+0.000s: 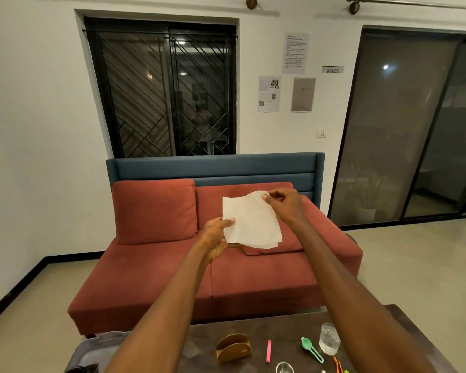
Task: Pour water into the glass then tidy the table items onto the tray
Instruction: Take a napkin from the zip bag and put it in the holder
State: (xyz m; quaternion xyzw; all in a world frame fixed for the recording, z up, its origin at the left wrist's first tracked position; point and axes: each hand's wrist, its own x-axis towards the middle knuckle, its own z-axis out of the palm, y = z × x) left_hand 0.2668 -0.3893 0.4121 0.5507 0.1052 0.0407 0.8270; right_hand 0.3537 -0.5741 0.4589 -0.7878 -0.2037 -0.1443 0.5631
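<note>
I hold a white paper napkin (250,222) up in the air in front of me. My left hand (215,238) grips its lower left edge, and my right hand (285,204) pinches its upper right corner. Down on the dark table (267,327) stands a glass (329,338) with water in it. A wooden napkin holder (233,347) stands empty near the table's middle. A grey tray (97,348) shows at the table's left end, partly hidden by my left arm.
On the table also lie a pink stick (268,351), a green spoon (311,349), a second clear glass (284,368) at the bottom edge and orange items (338,366). A red sofa (199,265) stands just beyond the table.
</note>
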